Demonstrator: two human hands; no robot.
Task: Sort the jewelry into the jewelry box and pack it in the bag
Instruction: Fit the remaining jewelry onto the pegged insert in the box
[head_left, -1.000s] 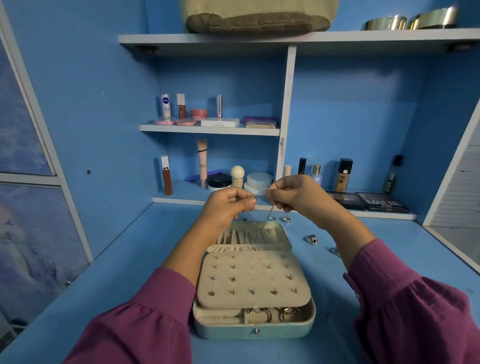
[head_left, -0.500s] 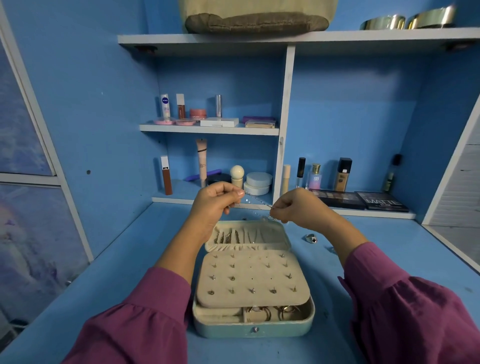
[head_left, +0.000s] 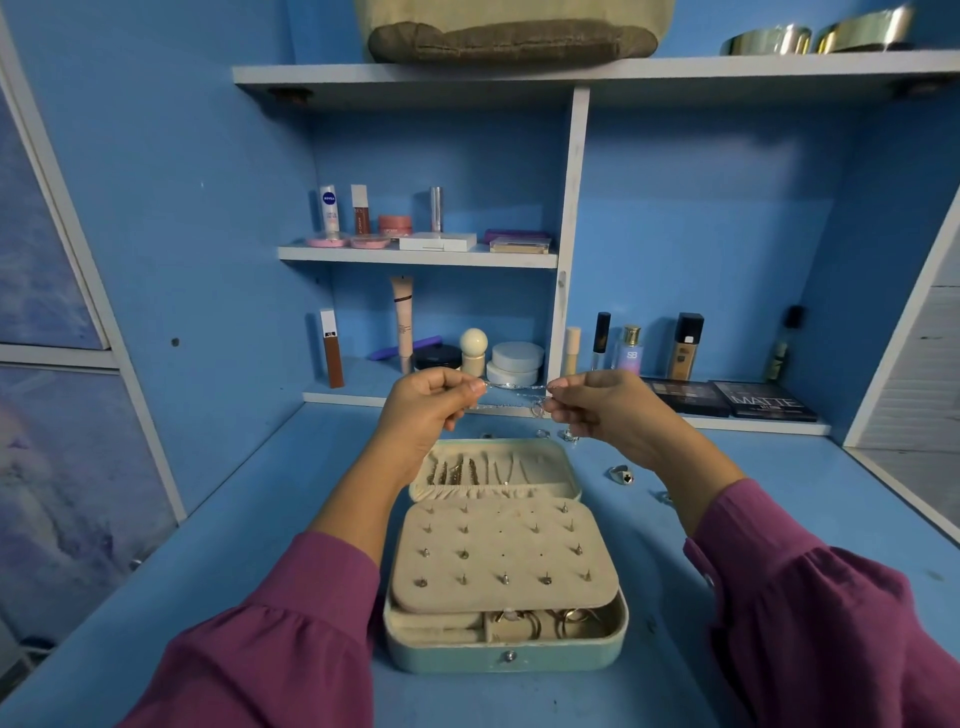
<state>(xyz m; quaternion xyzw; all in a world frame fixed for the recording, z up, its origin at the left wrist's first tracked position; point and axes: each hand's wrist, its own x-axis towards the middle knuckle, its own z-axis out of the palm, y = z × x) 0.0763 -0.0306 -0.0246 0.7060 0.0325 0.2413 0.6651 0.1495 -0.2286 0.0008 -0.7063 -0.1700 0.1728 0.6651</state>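
Observation:
A pale green jewelry box (head_left: 506, 657) lies open on the blue table, its cream stud panel (head_left: 501, 556) holding several earrings and its lid pocket (head_left: 493, 470) holding chains. Above the lid I stretch a thin silver chain (head_left: 511, 387) between both hands. My left hand (head_left: 428, 402) pinches one end, my right hand (head_left: 597, 405) pinches the other end, where a small ring-like piece hangs. Rings sit in the box's front compartment (head_left: 545, 621). A beige bag (head_left: 511, 31) rests on the top shelf.
Loose rings (head_left: 622, 474) and small pieces (head_left: 543, 432) lie on the table right of the lid. Cosmetics fill the shelves behind, with dark palettes (head_left: 763, 401) at the back right. Metal bowls (head_left: 815, 36) stand on the top shelf.
Both hands have risen and moved apart above the box lid. The chain, which hung down between them, is now pulled out nearly level.

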